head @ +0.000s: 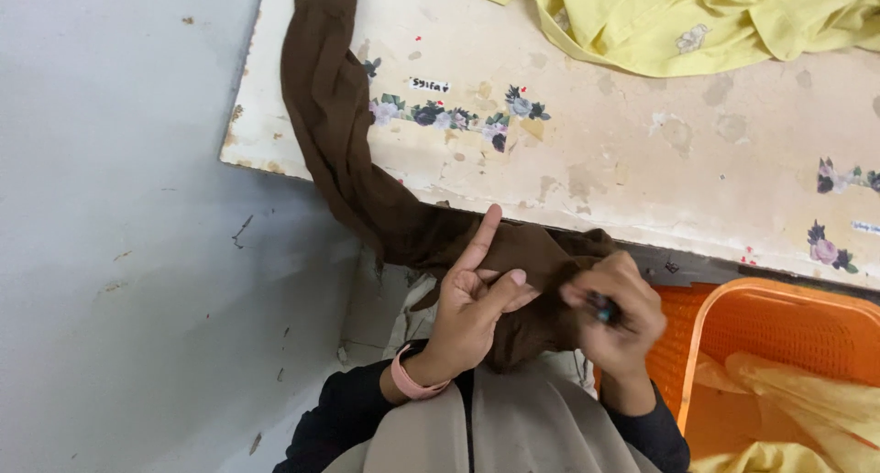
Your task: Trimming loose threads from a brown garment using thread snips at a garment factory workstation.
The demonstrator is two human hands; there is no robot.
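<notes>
- The fingers of the left hand pinch a fold of brown cloth, with the index finger pointing straight up and the thumb pressed against the cloth.
- The fingers of the right hand are curled together around a small dark tool, too blurred to identify, held against the same bunched cloth.
- The brown cloth runs from the hands up and left, draped over the front edge of the tabletop and on toward its far side.
- The tabletop is cream, worn and stained, with flower stickers.
- A pink band circles the left wrist.
- Yellow fabric lies heaped on the tabletop's far side, well apart from the hands.
- An orange plastic basket stands just beside the right hand, with more yellow cloth inside.
</notes>
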